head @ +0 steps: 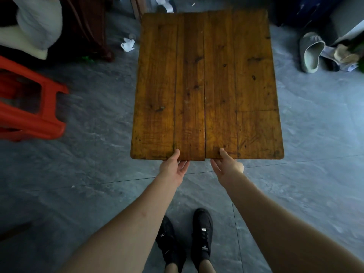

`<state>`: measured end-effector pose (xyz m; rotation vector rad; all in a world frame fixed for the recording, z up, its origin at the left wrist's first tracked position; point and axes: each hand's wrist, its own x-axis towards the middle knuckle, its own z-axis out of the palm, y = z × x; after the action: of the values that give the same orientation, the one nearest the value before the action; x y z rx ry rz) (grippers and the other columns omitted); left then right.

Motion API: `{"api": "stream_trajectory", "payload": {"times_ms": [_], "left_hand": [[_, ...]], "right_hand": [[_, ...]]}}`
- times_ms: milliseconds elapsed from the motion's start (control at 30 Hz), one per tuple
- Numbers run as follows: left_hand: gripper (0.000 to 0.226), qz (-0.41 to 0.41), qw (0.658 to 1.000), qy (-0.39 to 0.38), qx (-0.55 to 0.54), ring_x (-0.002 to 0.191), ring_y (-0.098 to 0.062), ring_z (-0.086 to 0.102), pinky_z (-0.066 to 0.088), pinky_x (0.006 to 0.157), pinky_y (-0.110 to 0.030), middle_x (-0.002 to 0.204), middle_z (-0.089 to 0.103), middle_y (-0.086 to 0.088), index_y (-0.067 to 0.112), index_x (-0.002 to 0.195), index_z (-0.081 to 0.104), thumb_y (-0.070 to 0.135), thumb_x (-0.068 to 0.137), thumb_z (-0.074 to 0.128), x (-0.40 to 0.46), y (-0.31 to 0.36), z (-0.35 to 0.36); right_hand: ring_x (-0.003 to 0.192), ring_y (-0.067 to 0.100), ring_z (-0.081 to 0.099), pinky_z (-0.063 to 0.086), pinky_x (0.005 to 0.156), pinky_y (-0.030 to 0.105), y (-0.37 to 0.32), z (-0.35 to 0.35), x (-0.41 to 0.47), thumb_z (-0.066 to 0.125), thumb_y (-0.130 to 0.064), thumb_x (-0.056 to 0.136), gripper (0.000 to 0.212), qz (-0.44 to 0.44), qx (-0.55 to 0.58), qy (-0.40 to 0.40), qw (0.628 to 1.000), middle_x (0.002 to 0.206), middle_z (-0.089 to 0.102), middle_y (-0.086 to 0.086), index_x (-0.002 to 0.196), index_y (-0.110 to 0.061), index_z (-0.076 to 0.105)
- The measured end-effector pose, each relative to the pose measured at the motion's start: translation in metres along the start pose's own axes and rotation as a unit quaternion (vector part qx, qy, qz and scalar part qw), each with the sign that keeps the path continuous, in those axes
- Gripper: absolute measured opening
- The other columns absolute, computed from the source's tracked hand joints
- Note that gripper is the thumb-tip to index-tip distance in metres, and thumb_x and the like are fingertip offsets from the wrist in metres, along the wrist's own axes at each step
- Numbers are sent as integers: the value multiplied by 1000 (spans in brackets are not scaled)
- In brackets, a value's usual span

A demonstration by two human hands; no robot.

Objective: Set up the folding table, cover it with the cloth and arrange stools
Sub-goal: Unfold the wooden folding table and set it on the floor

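The wooden folding table [206, 75] lies in front of me with its brown plank top facing up, a seam running down the middle. My left hand [174, 167] grips the near edge just left of the seam, thumb on top and fingers underneath. My right hand [226, 164] grips the same edge just right of the seam in the same way. A red plastic stool [33, 107] is at the left, tipped on its side. No cloth for the table can be picked out with certainty. The table's legs are hidden under the top.
Grey tiled floor [98, 164] all around. Dark wooden furniture with pale bundles [39, 26] stands at the back left, crumpled paper [128, 44] beside the table. A grey slipper [311, 52] and clutter lie at the back right. My black shoes [187, 239] are below.
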<state>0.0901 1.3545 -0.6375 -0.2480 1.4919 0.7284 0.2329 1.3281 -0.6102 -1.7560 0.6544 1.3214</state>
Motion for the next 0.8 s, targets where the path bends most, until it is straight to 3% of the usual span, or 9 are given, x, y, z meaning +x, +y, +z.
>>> {"api": "stream_trajectory", "payload": {"times_ms": [100,267,367,533,600,800], "left_hand": [[45,-7,1000,0,0,100,-26,59,53,75,-37,125,57,-17,4,131,49,16,91,65,-6,-10,-7],[45,-7,1000,11,-4,106,-28,57,52,84,-38,126,56,-18,4,131,48,17,91,65,-16,-28,-19],[43,-1,1000,15,-10,99,-26,58,52,87,-39,119,57,-16,4,130,48,17,92,64,-23,-37,-27],[45,9,1000,12,-3,90,-23,60,51,82,-37,124,56,-16,5,132,47,19,93,63,-29,-50,-46],[43,12,1000,10,-3,89,-22,60,50,81,-36,126,56,-16,5,131,48,19,93,63,-31,-56,-54],[43,-5,1000,9,2,100,-26,57,50,85,-37,124,54,-16,6,134,46,16,95,61,-43,-77,-80]], "right_hand": [[76,16,71,60,58,28,3,-14,-5,77,-20,83,28,2,6,-5,1000,89,73,11,105,-8,65],[74,20,72,62,65,32,16,-33,-7,79,-20,82,33,-4,0,-3,1000,90,73,14,107,-3,64],[73,21,73,61,59,29,25,-43,-9,79,-21,82,35,-7,-2,-5,1000,89,74,15,108,-3,65],[72,22,71,60,55,27,43,-59,-19,75,-18,85,27,-16,6,-18,1000,81,71,14,102,0,64],[73,21,70,60,57,26,51,-65,-19,72,-16,87,29,-31,2,-36,999,85,70,13,108,1,62],[79,26,71,60,56,28,79,-91,-16,77,-18,84,35,-28,4,-11,1000,94,71,20,108,2,62]]}}
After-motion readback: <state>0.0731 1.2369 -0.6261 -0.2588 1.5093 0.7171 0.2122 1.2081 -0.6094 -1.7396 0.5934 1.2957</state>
